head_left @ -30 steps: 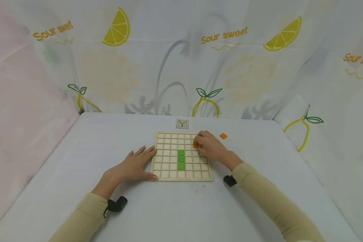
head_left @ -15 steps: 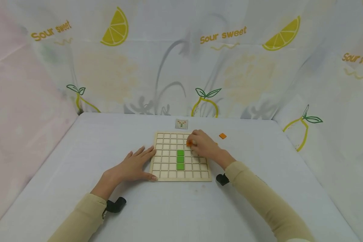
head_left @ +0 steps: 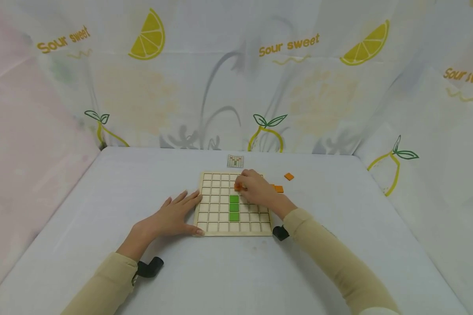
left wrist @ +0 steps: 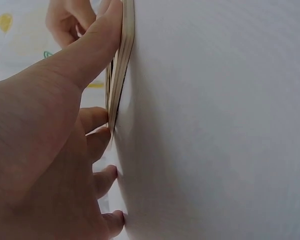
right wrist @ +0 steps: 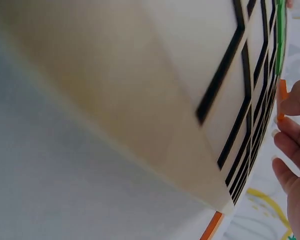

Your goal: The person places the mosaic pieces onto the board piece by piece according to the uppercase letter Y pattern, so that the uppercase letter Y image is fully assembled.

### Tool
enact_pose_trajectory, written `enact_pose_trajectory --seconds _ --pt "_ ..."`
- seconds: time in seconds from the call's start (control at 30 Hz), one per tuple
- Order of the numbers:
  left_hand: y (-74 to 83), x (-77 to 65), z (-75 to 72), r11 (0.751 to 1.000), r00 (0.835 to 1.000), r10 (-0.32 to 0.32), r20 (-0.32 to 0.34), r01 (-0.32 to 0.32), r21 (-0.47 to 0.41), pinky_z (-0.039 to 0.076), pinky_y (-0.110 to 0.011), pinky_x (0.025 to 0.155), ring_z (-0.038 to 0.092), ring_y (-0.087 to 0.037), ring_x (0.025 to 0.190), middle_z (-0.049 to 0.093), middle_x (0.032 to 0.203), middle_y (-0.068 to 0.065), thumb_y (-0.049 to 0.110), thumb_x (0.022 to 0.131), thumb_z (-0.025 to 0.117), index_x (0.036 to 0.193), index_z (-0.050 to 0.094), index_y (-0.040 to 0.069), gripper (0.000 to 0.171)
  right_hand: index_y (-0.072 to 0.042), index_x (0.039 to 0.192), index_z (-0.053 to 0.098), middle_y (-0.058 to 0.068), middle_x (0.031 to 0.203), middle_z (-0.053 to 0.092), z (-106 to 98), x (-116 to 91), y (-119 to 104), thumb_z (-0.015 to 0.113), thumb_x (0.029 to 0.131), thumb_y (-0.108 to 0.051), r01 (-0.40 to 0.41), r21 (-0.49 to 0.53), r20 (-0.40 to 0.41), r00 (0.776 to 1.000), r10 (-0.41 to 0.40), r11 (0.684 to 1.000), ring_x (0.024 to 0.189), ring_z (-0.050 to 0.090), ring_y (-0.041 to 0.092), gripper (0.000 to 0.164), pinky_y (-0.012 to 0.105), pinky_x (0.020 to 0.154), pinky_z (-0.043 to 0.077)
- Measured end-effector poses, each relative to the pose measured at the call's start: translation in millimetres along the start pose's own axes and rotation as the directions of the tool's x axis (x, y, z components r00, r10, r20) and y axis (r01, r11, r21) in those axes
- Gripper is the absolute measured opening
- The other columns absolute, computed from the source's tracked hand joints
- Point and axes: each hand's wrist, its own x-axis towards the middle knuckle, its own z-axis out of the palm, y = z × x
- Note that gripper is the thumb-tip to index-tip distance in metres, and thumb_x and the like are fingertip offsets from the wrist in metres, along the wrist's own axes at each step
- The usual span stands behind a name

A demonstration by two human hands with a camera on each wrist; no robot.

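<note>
right hand (head_left: 256, 188) pinches an orange tile (head_left: 237, 187) at the wooden grid board (head_left: 214, 208); left hand (head_left: 172, 216), spread, touches its edge. advisable: keep board braced, seat tile level.

Booth (head_left: 437, 197) walled with lemon-print cloth (head_left: 213, 78)

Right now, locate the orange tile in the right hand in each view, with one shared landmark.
Head: the orange tile is just below centre, in the right hand.
Left wrist: not visible.
Right wrist: the orange tile is near the right edge, slightly above mid-height.
Shared landmark: the wooden grid board, in all three.
</note>
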Motion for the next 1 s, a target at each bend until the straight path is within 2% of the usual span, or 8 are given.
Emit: enact_pose_trajectory --seconds 0.23,0.57,0.8,1.0 --pt "-0.4 0.8 0.5 1.000 1.000 0.002 0.003 -0.002 -0.002 0.007 -0.072 0.118 0.008 -0.042 0.155 0.014 0.169 -0.004 0.064 0.077 0.074 0.160 0.022 0.015 0.110 -0.012 0.101 0.073 0.003 0.098 0.063 1 6 -3 0.060 0.092 0.000 0.006 0.017 -0.003 1.000 -0.006 1.000 0.089 0.050 0.018 0.020 0.030 0.078 0.046" --pt "-2.3 1.2 2.2 1.000 1.000 0.008 0.002 -0.008 -0.004 0.006 -0.072 0.117 0.007 -0.041 0.155 0.014 0.169 -0.004 0.066 0.077 0.073 0.160 0.022 0.015 0.110 -0.010 0.098 0.073 0.004 0.095 0.064 0 16 -14 0.064 0.091 -0.001 0.057 0.045 -0.016 0.998 -0.056 0.997 0.090 0.052 0.019 0.015 0.032 0.082 0.048" --pt "-1.4 -0.3 1.2 1.000 1.000 0.001 0.002 -0.001 -0.011 0.007 -0.072 0.117 0.007 -0.042 0.155 0.014 0.169 -0.005 0.066 0.076 0.073 0.160 0.022 0.014 0.110 -0.012 0.100 0.072 0.003 0.097 0.064 -1 25 -20 0.059 0.092 -0.001 0.042 0.026 0.015 0.999 -0.042 0.999 0.092 0.053 0.018 0.019 0.030 0.082 0.048" --pt "-0.8 -1.1 0.5 1.000 1.000 0.001 0.000 -0.001 -0.012 0.006 -0.072 0.118 0.006 -0.041 0.155 0.014 0.169 -0.004 0.065 0.077 0.074 0.160 0.022 0.015 0.110 -0.009 0.099 0.073 0.006 0.095 0.065 1 31 -22 0.058 0.091 0.002 0.064 0.026 0.016 0.998 -0.065 0.998 0.087 0.054 0.019 0.020 0.031 0.079 0.049"
